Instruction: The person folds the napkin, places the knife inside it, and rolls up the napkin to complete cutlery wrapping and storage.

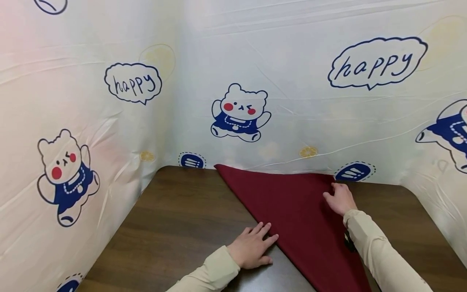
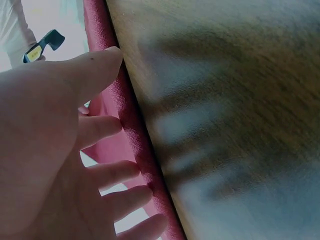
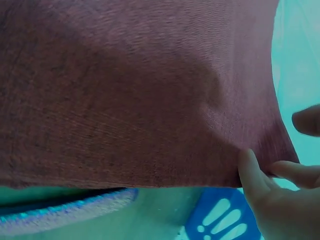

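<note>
A dark red cloth (image 1: 292, 202), in a triangular shape, lies on the brown wooden table (image 1: 175, 211). Its long slanting edge (image 2: 132, 115) runs past my left hand (image 1: 251, 247), whose fingers are spread and straight. The fingertips touch that edge, as the left wrist view also shows. At the cloth's far right corner, my right hand (image 1: 341, 198) pinches the fabric between thumb and fingers. In the right wrist view the thumb (image 3: 252, 175) lies against the cloth's edge near the corner; the underside of the grip is hidden.
A pale curtain (image 1: 284, 121) printed with bears and speech bubbles hangs along the table's back and sides. The cloth's upper edge lies close to it. Bare tabletop (image 1: 394, 215) shows right of the right forearm.
</note>
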`<state>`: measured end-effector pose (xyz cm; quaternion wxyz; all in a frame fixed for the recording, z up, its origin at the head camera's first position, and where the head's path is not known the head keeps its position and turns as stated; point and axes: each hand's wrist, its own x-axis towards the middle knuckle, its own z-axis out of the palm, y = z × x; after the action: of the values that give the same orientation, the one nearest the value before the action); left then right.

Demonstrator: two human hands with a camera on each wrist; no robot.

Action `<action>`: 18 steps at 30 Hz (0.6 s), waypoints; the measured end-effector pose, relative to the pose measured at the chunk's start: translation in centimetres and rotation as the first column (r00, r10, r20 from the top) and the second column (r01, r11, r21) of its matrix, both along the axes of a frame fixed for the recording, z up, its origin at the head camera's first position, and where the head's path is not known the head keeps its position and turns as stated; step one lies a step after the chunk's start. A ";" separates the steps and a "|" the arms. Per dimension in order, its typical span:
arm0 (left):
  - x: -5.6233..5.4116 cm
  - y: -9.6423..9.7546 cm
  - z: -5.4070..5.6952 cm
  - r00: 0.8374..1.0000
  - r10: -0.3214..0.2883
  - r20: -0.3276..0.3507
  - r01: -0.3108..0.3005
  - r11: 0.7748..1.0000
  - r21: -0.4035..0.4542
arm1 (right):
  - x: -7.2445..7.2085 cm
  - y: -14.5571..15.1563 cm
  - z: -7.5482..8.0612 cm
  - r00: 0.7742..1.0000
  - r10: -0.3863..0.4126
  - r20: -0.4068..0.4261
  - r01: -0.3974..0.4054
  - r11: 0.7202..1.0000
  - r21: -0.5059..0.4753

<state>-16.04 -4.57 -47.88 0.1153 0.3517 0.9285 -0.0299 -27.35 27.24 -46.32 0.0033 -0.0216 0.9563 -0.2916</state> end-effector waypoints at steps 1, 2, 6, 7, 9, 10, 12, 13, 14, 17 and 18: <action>0.0 0.0 0.0 1.000 0.002 0.001 -0.002 1.000 -0.001 | 0.0 0.1 -0.1 1.000 0.008 0.014 -0.008 1.000 0.001; 0.0 0.0 0.0 1.000 0.002 0.000 -0.002 1.000 0.000 | -0.1 0.1 -0.2 1.000 0.012 0.022 -0.012 1.000 0.003; 0.0 0.0 -0.1 1.000 0.003 0.014 -0.003 1.000 0.007 | 0.0 0.2 -0.6 0.999 0.028 0.047 -0.028 1.000 0.006; 0.0 0.1 0.0 1.000 0.004 0.018 -0.004 1.000 0.006 | 0.0 0.2 -0.7 0.998 0.031 0.053 -0.032 0.999 0.008; 0.0 0.1 0.0 1.000 0.006 0.029 -0.006 1.000 0.003 | 0.0 0.3 -0.9 0.997 0.037 0.066 -0.038 0.999 0.011; 0.0 0.2 0.1 0.999 0.007 0.033 -0.007 1.000 0.002 | -0.1 0.4 -1.0 0.997 0.038 0.074 -0.039 0.999 0.010; 0.0 0.3 0.2 0.999 0.012 0.043 -0.012 1.000 0.001 | -0.2 0.6 -1.3 0.996 0.037 0.086 -0.038 0.999 0.010; 0.0 0.3 0.3 0.999 0.015 0.043 -0.015 1.000 -0.003 | -0.2 0.8 -1.5 0.995 0.037 0.091 -0.038 0.999 0.010; 0.0 0.3 0.3 0.999 0.018 0.044 -0.018 1.000 -0.003 | -0.3 0.9 -1.7 0.995 0.037 0.095 -0.038 0.999 0.011; 0.0 0.3 0.4 0.999 0.028 0.040 -0.027 1.000 -0.003 | -0.5 1.4 -2.3 0.993 0.037 0.110 -0.040 0.999 0.027; 0.0 0.3 0.3 0.999 0.030 0.036 -0.029 1.000 -0.004 | -0.6 1.5 -2.5 0.993 0.038 0.114 -0.042 0.999 0.033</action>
<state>-16.03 -4.25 -47.54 0.1333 0.3382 0.9313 -0.0236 -27.94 28.77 -48.77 0.0640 -0.0242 0.9589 -0.2752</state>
